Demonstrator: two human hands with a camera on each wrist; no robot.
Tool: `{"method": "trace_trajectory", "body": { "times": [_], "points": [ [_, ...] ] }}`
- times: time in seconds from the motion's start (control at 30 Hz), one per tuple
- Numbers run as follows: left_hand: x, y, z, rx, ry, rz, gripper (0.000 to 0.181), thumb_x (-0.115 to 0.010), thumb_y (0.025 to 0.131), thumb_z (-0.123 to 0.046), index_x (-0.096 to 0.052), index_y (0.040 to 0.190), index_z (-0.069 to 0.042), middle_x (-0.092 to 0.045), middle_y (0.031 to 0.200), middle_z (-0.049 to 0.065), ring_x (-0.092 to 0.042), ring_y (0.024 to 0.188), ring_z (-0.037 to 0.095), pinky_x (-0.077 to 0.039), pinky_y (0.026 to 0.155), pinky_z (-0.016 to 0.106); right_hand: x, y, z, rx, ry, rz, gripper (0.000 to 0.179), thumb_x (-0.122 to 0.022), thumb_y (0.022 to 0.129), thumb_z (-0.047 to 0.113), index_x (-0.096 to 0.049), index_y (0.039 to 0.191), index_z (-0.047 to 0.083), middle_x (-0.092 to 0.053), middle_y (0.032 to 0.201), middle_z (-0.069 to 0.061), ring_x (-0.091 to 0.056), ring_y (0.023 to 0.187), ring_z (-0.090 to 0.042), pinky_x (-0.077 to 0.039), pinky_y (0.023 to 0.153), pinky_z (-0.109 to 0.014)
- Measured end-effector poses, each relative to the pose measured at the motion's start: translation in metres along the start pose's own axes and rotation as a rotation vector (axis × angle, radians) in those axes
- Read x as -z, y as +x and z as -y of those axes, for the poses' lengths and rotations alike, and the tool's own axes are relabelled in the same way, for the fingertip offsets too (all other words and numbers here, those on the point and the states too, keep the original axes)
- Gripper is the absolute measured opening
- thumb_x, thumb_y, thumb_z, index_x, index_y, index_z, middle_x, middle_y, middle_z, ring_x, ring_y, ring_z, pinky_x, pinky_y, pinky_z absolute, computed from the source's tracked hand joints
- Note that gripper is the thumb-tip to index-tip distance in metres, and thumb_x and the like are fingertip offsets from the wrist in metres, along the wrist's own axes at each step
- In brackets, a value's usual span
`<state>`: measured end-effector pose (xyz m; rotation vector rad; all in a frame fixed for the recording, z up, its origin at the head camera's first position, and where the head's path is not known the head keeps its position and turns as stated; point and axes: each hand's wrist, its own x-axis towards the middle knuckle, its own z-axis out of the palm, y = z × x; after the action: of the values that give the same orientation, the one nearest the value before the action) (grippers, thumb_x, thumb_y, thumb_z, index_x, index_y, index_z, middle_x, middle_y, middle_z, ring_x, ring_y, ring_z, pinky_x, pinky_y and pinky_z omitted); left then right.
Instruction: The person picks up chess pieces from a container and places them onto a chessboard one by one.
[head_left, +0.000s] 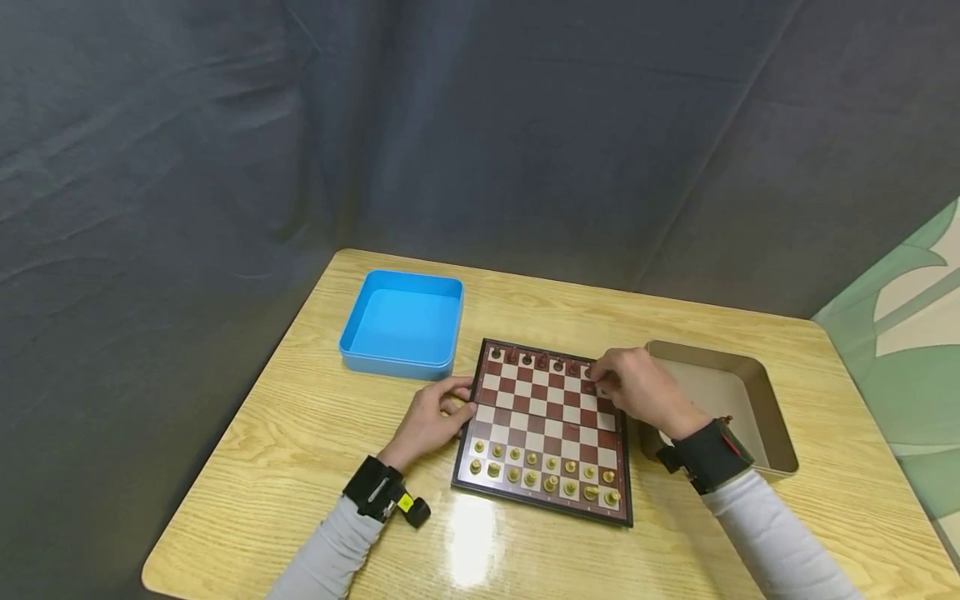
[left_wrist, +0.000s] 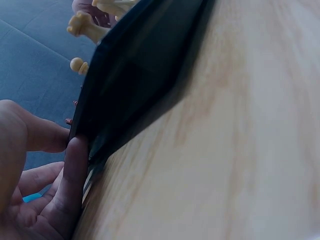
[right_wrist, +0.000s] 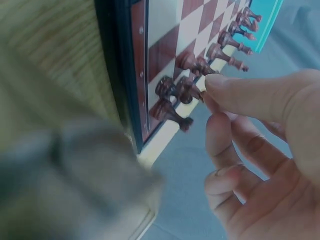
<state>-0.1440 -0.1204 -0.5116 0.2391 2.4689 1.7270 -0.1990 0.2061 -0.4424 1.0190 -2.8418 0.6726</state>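
A folding chessboard (head_left: 543,418) with dark red and white squares lies flat on the table. My left hand (head_left: 431,421) pinches its left edge between thumb and finger; the left wrist view shows these fingertips on the black rim (left_wrist: 125,75). At the far right corner of the board, my right hand (head_left: 645,392) pinches the top of a dark red chess piece (right_wrist: 189,91) with thumb and forefinger. More dark red pieces (right_wrist: 227,56) stand in a row along the far side. Gold pieces (head_left: 551,483) fill two rows on the near side.
A blue tray (head_left: 401,364) stands left of the board's far end. On the right is a brown tray (head_left: 776,417), partly behind my right arm, with a small dark red piece (head_left: 725,419) showing near my wrist. A dark curtain (head_left: 525,167) hangs behind the table.
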Motion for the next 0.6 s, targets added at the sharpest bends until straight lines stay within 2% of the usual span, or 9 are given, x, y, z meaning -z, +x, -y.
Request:
{"method": "trace_trajectory", "body": {
  "times": [0.27,0.6],
  "points": [
    [0.000,-0.001,-0.001,-0.003,-0.007,0.003,0.044,-0.063,0.079,-0.017,-0.049,0.120,-0.016,-0.055,0.093,0.001,-0.059,0.061,0.015,-0.049,0.046,0.031,0.015,-0.008,-0.005,0.052,-0.046,-0.066,0.017,-0.065,0.073,0.002,-0.065,0.085,0.014,-0.059,0.083,0.000,-0.051,0.063,-0.010,-0.042,0.053,-0.026],
    [0.000,-0.001,-0.002,0.006,0.002,-0.002,0.044,-0.062,0.079,-0.017,-0.049,0.121,-0.016,-0.055,0.094,0.001,-0.059,0.063,0.014,-0.049,0.048,0.030,0.036,-0.033,-0.016,-0.035,-0.076,-0.139,0.026,-0.066,0.073,0.004,-0.060,0.084,0.027,-0.055,0.082,0.009,-0.048,0.067,-0.002,-0.042,0.053,-0.023]
  ]
}}
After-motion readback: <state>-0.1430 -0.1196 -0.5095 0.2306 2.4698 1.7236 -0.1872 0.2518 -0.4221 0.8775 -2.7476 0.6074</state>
